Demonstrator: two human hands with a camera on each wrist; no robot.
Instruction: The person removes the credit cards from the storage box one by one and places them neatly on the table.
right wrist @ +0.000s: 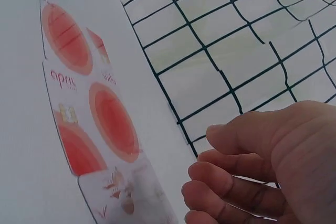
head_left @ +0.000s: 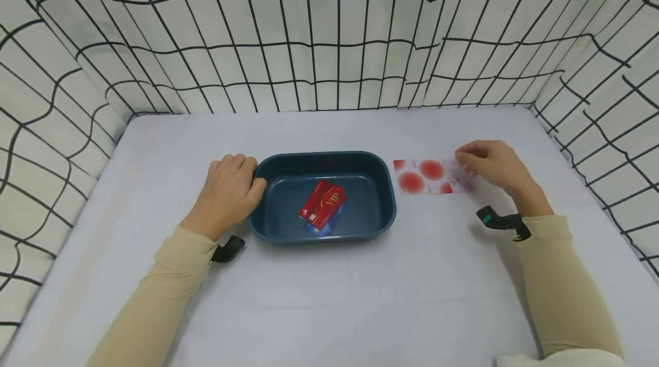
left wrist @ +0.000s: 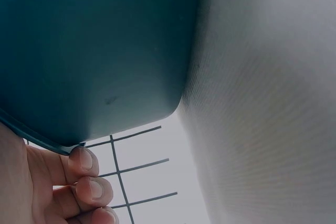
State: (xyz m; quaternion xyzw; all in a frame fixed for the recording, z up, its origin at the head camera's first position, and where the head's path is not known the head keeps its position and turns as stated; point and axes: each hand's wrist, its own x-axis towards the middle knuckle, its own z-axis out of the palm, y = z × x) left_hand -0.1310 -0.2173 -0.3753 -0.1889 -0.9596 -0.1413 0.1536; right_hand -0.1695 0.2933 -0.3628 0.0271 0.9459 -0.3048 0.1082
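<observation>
A dark teal plastic tub (head_left: 362,204) stands on the white surface, and my left hand (head_left: 223,192) grips its left rim. In the left wrist view the curled fingertips (left wrist: 86,161) are at the edge of the tub (left wrist: 105,51). Inside the tub a red VIP card (head_left: 323,204) overlaps a blue card (head_left: 337,218). My right hand (head_left: 494,167) hovers at the right end of a row of cards, its fingers loosely bent with nothing between them. The right wrist view shows cards with red circles (right wrist: 113,121) and a pale printed card (right wrist: 128,198) closest to the hand (right wrist: 262,166).
Black wire grid panels (head_left: 337,47) stand behind the white-covered table (head_left: 329,304) and along both sides. Each wrist carries a dark strapped device, the left one (head_left: 229,250) near the tub's front left corner.
</observation>
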